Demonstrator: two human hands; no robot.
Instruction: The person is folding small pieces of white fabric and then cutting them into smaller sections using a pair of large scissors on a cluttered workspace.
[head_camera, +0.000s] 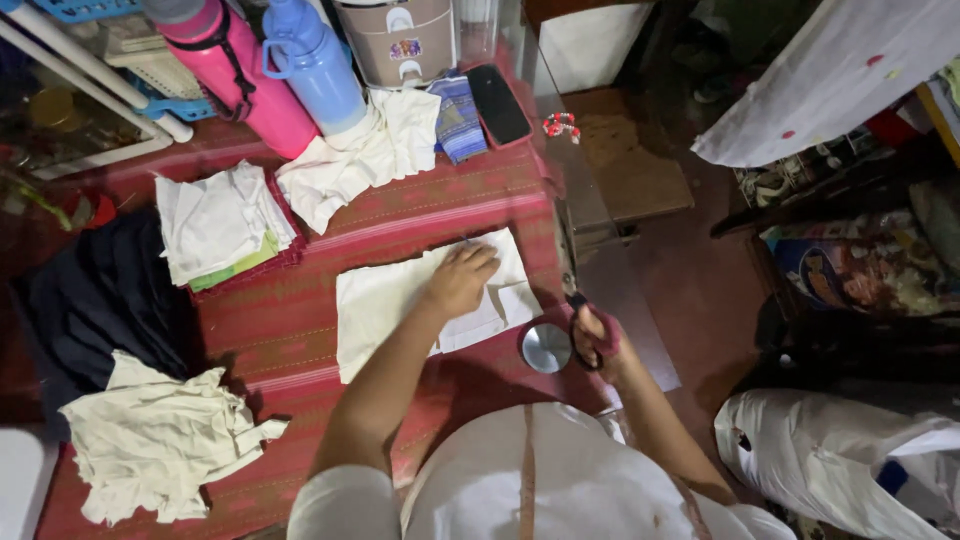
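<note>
Right at the table's 3 o'clock edge, the right hand (597, 340) grips scissors (578, 312) closed-fisted, beside a small round mirror (546, 348). Left hand (462, 280) lies flat, fingers spread, pressing the cream cloth (390, 300); open red tablecloth (290, 345) at 9 o'clock.

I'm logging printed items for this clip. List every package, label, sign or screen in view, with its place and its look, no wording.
Small multicoloured sticker label: on the front of the beige appliance at the table's back edge.
Dark rectangular phone-like slab with a blank screen: on the red woven tablecloth, right of the blue striped folded cloth.
Colourful printed package: right, on the floor, blue and orange.
White plastic bag with a blue patch: lower right.
No signs.
</note>
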